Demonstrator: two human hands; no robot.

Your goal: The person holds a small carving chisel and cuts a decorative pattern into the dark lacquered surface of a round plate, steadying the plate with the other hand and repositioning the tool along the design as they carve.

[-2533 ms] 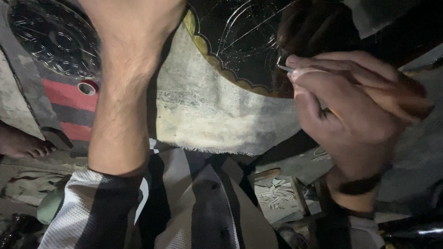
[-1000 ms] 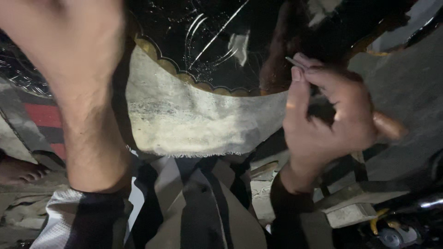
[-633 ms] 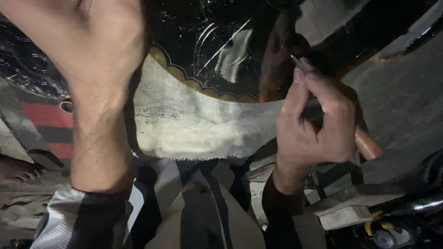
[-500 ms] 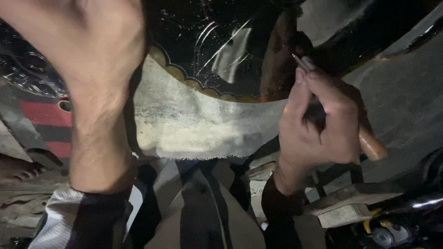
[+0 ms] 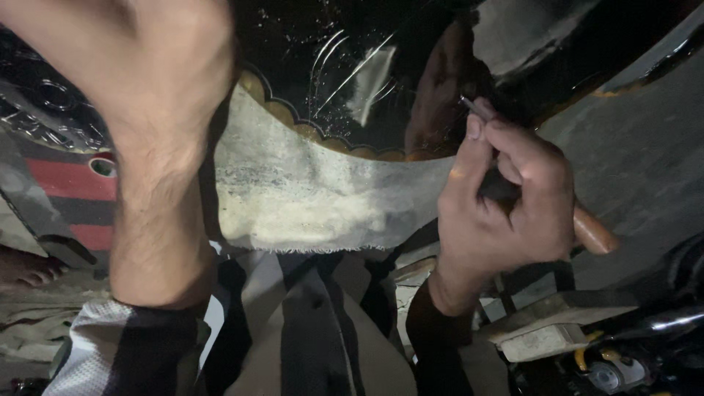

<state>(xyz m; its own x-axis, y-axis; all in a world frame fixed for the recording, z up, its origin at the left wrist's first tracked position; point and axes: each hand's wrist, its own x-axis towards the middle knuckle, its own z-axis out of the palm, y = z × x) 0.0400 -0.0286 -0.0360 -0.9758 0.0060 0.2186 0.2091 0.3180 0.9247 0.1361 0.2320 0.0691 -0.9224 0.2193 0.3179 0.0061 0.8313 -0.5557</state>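
The engraving tool (image 5: 528, 187), wooden-handled with a thin metal tip, is clenched in the right hand (image 5: 506, 213); its tip sits at the right part of the dark, glossy plate (image 5: 330, 88), close to the scalloped gold border. Compared with half a second earlier, the tip and hand sit in almost the same place, shifted only slightly; I judge the work is steady at one spot on the edge. The left hand (image 5: 139, 81) lies blurred across the plate's left side; whether it grips or only presses, I cannot tell. A pale worn cloth (image 5: 308, 198) hangs below the plate over striped trousers (image 5: 308, 330). A bare foot (image 5: 29, 268) shows far left.
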